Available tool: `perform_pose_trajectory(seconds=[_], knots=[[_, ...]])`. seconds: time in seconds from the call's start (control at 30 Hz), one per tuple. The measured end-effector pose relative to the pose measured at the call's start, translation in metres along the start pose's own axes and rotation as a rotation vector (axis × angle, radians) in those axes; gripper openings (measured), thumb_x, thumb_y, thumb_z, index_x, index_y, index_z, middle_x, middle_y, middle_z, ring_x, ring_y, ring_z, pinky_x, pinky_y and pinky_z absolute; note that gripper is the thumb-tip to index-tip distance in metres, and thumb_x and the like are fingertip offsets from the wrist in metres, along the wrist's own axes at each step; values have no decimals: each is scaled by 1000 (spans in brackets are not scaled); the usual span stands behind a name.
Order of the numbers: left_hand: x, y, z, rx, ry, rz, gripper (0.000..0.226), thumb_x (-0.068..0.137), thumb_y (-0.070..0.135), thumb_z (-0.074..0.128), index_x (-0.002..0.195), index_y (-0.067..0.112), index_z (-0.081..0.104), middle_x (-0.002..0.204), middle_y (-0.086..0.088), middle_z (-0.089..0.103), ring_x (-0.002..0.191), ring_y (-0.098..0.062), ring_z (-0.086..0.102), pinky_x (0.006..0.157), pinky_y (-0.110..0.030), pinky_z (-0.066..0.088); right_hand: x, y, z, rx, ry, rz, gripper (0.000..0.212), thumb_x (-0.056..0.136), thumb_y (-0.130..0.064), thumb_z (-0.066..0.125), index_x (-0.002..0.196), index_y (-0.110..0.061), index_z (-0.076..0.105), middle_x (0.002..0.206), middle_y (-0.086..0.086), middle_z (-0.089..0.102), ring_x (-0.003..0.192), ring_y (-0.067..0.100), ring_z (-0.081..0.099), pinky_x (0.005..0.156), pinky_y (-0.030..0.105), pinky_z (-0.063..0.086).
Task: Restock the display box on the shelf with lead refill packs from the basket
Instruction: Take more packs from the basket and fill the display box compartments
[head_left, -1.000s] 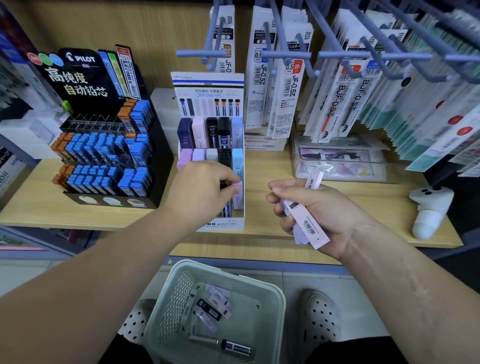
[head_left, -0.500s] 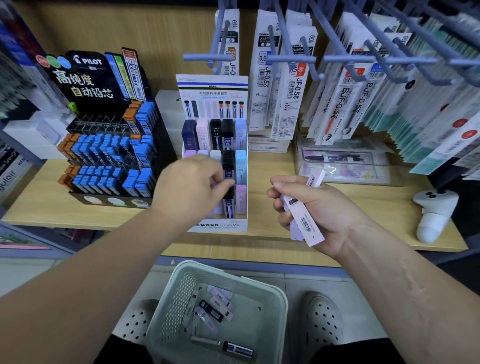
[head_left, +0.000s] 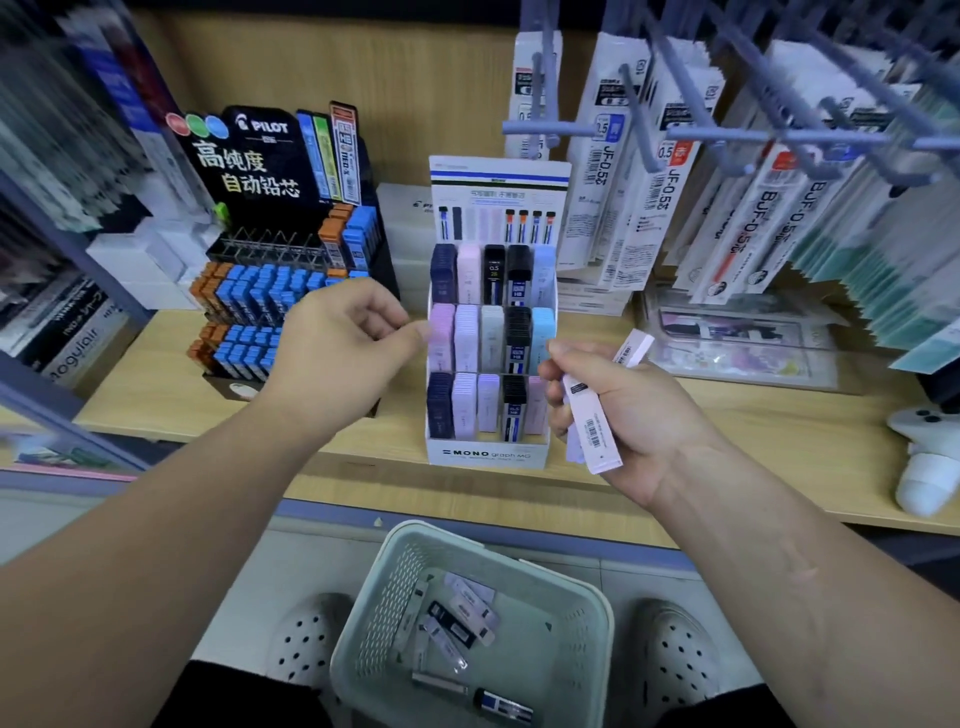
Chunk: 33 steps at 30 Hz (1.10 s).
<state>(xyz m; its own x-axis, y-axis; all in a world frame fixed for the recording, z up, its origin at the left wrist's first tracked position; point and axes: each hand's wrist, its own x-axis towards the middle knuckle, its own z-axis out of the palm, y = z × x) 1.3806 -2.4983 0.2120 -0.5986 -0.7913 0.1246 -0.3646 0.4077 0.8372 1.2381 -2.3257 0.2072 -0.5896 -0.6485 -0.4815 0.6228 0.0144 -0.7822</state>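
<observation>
wooden shelf (head_left: 727, 415), display box (head_left: 487, 453) on it; basket (head_left: 441, 530) below

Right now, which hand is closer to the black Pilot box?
Left. The left hand is right in front of the Pilot box; the right hand, holding packs, is beyond the Mono box.

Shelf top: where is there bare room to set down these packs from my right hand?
Bare shelf shows between the MONO display box and the white controller, in front of the clear packets. A smaller patch lies left of the Pilot display. The back, under the hanging refills, is crowded.
</observation>
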Motion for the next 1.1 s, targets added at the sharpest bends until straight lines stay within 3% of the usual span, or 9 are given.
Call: perform_pose_trajectory(seconds=[0.17, 0.23, 0.4, 0.53, 0.6, 0.7, 0.83, 0.93, 1.1], knots=[[-36, 33, 15, -314, -456, -207, 28, 79, 32, 80, 84, 7, 68, 72, -13, 71, 54, -22, 60, 50, -30, 43, 10, 12, 21, -70, 85, -136, 14, 87, -16, 75, 77, -17, 66, 66, 4, 53, 58, 18, 48, 55, 31, 43], [-48, 35, 25, -378, -507, -255, 27, 75, 25, 84, 89, 8, 67, 69, -12, 70, 56, -24, 61, 51, -30, 46, 12, 17, 26, -107, 131, -212, 21, 86, -16, 76, 71, -20, 63, 65, 2, 52, 61, 19, 50, 59, 35, 45], [-54, 35, 35, -444, -494, -334, 34, 76, 5, 82, 102, 8, 61, 63, -11, 68, 56, -24, 63, 52, -30, 52, 13, 24, 29, -139, 166, -271, 20, 89, -20, 75, 78, -17, 58, 58, -7, 56, 53, 14, 57, 52, 30, 48], [-50, 34, 31, -452, -497, -303, 39, 80, -3, 76, 112, 14, 63, 65, -11, 67, 57, -24, 65, 55, -31, 55, 13, 22, 26, -89, 72, -172, 23, 92, -28, 72, 86, -12, 56, 70, 8, 61, 76, 42, 67, 71, 53, 55], [-45, 29, 29, -420, -455, -268, 40, 82, -4, 73, 116, 15, 64, 59, -5, 64, 58, -23, 64, 55, -30, 55, 13, 18, 23, -80, 46, -127, 22, 93, -30, 69, 93, -10, 59, 74, 10, 61, 72, 33, 68, 65, 45, 57], [-38, 18, 27, -296, -327, -203, 39, 82, 1, 74, 117, 19, 66, 63, -8, 65, 58, -21, 65, 58, -33, 54, 14, 14, 17, -146, 78, -117, 24, 90, -29, 74, 96, -8, 64, 67, 1, 56, 60, 16, 52, 49, 29, 44], [-38, 11, 29, -84, -259, -17, 38, 77, 8, 75, 103, 34, 69, 61, -3, 66, 56, -18, 62, 61, -29, 51, 10, 15, 12, -230, 1, -103, 21, 84, -23, 79, 74, -12, 64, 68, 3, 55, 58, 15, 49, 48, 28, 40], [-44, 13, 34, 28, -280, 127, 37, 77, 7, 74, 103, 34, 69, 57, 4, 60, 48, -4, 53, 54, -21, 43, 4, 16, 12, -270, -39, -131, 19, 83, -20, 79, 85, -4, 68, 68, 6, 59, 55, 14, 49, 44, 26, 40], [-44, 16, 39, -38, -359, 149, 34, 79, 15, 80, 107, 30, 71, 59, 2, 58, 48, -5, 50, 56, -22, 43, 5, 12, 8, -305, -35, -164, 15, 87, -16, 76, 87, -2, 69, 71, 10, 62, 59, 17, 50, 45, 26, 40]])
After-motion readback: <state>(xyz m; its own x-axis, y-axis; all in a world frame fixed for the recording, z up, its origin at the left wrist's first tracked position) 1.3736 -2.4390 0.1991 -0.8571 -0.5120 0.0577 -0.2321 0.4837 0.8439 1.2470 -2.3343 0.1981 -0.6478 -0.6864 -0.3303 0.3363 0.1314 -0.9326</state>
